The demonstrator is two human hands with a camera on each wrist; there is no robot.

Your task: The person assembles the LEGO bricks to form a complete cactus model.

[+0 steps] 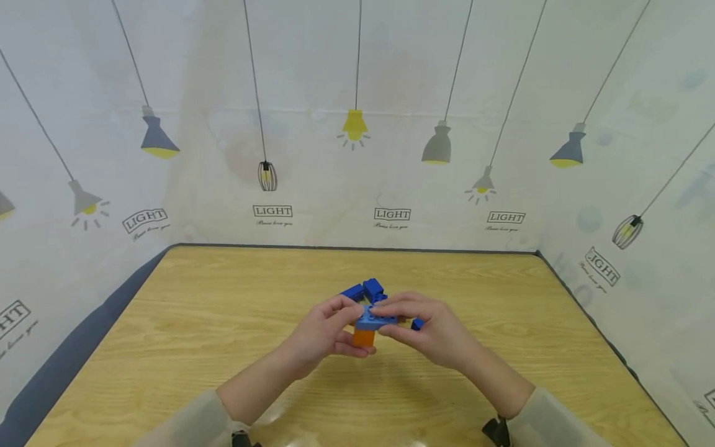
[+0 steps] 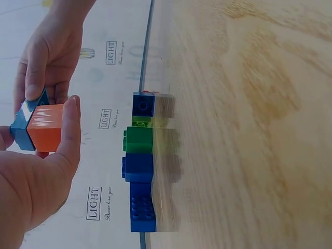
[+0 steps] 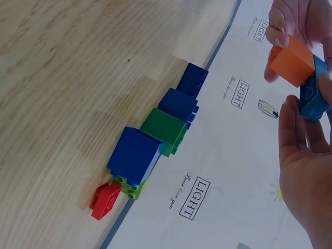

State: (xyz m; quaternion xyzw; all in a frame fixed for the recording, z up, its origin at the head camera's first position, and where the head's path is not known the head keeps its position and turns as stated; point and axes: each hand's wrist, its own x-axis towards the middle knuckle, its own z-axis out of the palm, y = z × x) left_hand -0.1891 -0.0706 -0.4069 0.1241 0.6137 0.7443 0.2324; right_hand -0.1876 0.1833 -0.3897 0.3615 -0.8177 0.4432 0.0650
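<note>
Head view: over the tabletop [image 1: 195, 323], well in from its side edges, the left hand [image 1: 319, 332] pinches the orange block [image 1: 364, 339], thumb at the blue piece [image 1: 370, 324] above; the right hand [image 1: 438, 329] pinches that piece. The step looks like joining the two; the next move would call for a square, braced press. Bare wood reaches the far edge's corners; bricks [image 1: 373, 287] lie just beyond the hands.

Left wrist view: block and piece touch; full seating I cannot tell. The green brick [image 2: 139, 140] stands mid-row.

Right wrist view: the red brick [image 3: 106, 201] ends the row, well apart from the hands.
</note>
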